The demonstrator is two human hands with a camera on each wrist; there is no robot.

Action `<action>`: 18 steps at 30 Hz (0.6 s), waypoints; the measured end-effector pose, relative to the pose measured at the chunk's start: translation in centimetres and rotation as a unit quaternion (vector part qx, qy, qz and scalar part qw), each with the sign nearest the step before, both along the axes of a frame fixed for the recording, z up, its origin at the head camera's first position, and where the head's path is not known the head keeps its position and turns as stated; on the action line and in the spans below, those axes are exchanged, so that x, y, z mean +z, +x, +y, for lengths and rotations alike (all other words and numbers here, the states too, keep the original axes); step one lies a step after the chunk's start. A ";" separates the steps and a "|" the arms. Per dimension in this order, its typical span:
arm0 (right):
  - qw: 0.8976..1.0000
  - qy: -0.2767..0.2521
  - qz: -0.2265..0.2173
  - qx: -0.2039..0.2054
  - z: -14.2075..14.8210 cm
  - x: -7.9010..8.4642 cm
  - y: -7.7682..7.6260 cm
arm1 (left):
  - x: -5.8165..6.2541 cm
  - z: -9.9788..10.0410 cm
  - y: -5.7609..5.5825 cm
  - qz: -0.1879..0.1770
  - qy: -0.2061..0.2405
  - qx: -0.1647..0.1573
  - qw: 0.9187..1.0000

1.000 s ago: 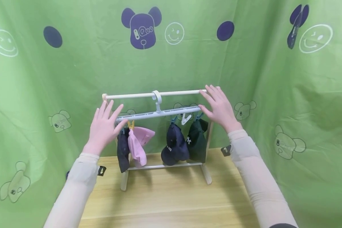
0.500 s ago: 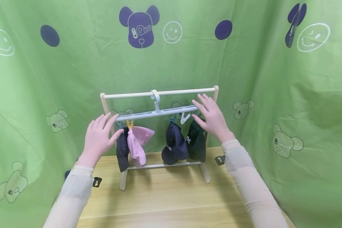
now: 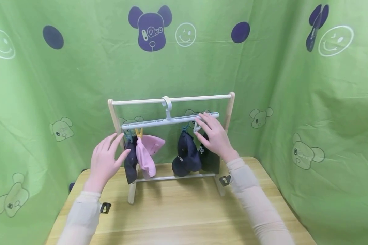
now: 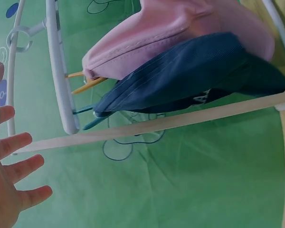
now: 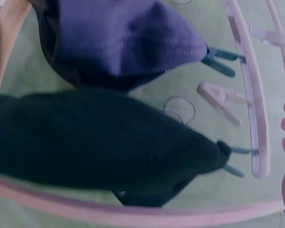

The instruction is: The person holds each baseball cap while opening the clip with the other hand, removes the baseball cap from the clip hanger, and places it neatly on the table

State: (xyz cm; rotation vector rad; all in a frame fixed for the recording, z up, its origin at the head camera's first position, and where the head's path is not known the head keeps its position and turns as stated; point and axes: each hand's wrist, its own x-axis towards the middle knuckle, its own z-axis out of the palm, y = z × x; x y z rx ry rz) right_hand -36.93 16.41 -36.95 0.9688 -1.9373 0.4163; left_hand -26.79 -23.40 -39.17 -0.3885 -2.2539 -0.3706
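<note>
A pale blue hanger [image 3: 150,123] hangs by its hook from the rack's top rail, with clips along its bar. From the clips hang a dark blue cap [image 4: 175,78] and a pink cap [image 3: 145,156] on the left. A navy cap [image 3: 187,153] and a dark green cap [image 5: 104,140] hang on the right. Between those two dangles a white clip [image 5: 218,102] holding nothing. My left hand [image 3: 105,158], fingers spread, is in front of the hanger's left end. My right hand [image 3: 216,139] overlaps the bar and white clip in the head view; its fingers look apart from the bar in the right wrist view.
The small wooden rack [image 3: 230,109] stands on a wood-grain table [image 3: 178,211], with a low crossbar behind the caps. Green printed curtains [image 3: 79,75] close in the back and both sides.
My right hand has moved left and down from the rack's right upright to the white clip. My left hand has dropped lower, away from the hanger's left end. The caps hang much as before.
</note>
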 end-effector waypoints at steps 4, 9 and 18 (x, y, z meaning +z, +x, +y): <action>1.000 -0.011 0.002 0.009 -1.3 -0.5 0.2 | -0.9 0.0 0.2 -0.017 0.018 0.006 1.000; 0.999 -0.025 0.008 0.028 -3.0 -1.0 0.2 | -2.2 0.3 0.5 -0.041 0.045 0.016 0.998; 0.999 -0.022 0.006 0.039 -6.1 -1.7 0.3 | -4.5 0.6 0.6 -0.063 0.108 0.021 0.992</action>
